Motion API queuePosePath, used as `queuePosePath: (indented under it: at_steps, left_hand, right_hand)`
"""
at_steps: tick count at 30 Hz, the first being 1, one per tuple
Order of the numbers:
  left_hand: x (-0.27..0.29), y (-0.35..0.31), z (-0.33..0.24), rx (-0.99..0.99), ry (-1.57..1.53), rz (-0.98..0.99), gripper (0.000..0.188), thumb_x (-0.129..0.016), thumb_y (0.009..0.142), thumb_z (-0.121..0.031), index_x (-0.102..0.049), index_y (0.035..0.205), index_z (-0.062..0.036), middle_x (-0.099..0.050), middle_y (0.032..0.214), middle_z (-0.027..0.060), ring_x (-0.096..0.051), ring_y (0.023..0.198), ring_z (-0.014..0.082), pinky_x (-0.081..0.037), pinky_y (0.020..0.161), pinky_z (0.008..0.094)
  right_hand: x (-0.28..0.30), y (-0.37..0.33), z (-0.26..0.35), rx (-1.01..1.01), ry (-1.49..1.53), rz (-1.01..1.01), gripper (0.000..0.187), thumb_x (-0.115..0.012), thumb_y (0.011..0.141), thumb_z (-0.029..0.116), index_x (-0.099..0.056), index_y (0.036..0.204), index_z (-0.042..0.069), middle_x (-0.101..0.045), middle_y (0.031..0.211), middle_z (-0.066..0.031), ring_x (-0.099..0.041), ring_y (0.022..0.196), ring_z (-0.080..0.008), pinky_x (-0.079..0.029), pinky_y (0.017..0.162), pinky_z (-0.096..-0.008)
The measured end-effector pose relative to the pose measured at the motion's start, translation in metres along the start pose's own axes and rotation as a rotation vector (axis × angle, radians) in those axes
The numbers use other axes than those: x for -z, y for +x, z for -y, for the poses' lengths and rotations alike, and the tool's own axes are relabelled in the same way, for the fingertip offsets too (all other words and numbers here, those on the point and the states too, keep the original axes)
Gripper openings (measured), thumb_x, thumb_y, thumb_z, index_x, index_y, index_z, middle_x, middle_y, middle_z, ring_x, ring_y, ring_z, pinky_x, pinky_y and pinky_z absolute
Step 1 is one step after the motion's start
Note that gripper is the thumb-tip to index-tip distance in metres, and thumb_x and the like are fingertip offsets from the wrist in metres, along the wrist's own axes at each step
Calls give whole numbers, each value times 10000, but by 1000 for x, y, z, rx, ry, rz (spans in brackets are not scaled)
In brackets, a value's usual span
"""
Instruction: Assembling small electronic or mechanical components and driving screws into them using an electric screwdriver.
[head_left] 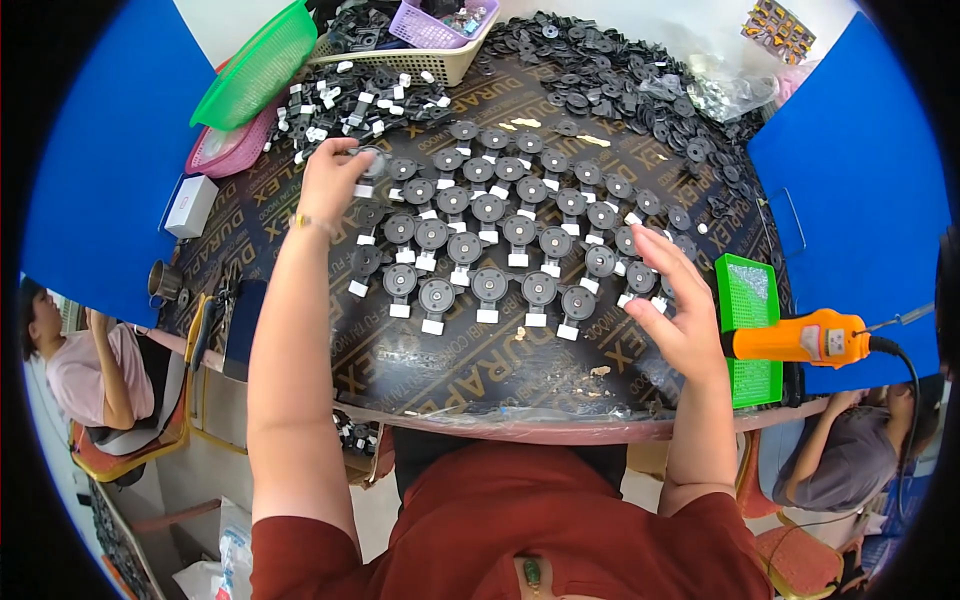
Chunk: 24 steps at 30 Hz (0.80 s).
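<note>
Setting one more black disc part [368,160] into the rows on the counter [420,370].

My left hand [335,175] is pinched around that disc part up at ten o'clock, at the far-left end of the laid-out rows of disc parts [500,240], each one a round black piece with a white tab at its lower end. To do this well, I judge I should lower it with the white tab pointing the same way as its neighbours, close beside the next piece but not overlapping it. My right hand [672,305] is released, fingers spread, resting on the pieces at three o'clock; it holds nothing and steadies that end. The loose pile of black-and-white pieces [350,100] lies just beyond my left hand, the orange power tool [800,338] just right of my right hand.
</note>
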<state>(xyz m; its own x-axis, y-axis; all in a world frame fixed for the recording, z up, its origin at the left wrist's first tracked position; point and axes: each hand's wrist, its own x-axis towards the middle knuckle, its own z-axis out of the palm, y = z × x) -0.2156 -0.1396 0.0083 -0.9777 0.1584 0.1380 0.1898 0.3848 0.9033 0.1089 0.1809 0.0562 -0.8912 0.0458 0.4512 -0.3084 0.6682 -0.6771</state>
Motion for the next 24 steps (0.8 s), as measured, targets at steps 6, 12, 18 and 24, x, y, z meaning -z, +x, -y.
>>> queuePosePath:
  at_steps: [6,12,18,24]
  left_hand:
    - [-6,50,61,191,91,122,319,-798,783,-165,-676,1006,28,-681,846,60,-613,672,131,-504,592,280]
    - [4,47,45,-129,426,-10,320,-750,800,-235,-696,1034,-25,-704,903,161,-669,695,274,-538,661,359]
    - [52,61,95,-14,681,-193,342,-779,753,-267,-633,973,-49,-681,933,184,-653,925,365,-510,811,437]
    - [86,53,111,-208,708,-122,467,-790,694,-171,-581,1082,-18,-683,877,160,-675,828,323,-526,747,413]
  right_hand:
    - [-6,-5,-4,-86,-42,-53,534,-716,798,85,-573,1310,36,-548,1376,-161,-525,1273,-321,-390,1067,-393]
    - [16,-26,-4,-250,-84,-182,498,-647,806,13,-581,1299,14,-552,1374,-151,-532,1265,-271,-423,1045,-354]
    - [27,-50,-26,-372,-78,-396,311,-601,869,-13,-626,1180,-8,-655,1107,-89,-602,960,-176,-481,856,-296]
    - [32,-61,-43,-380,-497,-284,60,-657,846,22,-663,903,4,-647,849,-145,-625,770,-293,-491,695,-357]
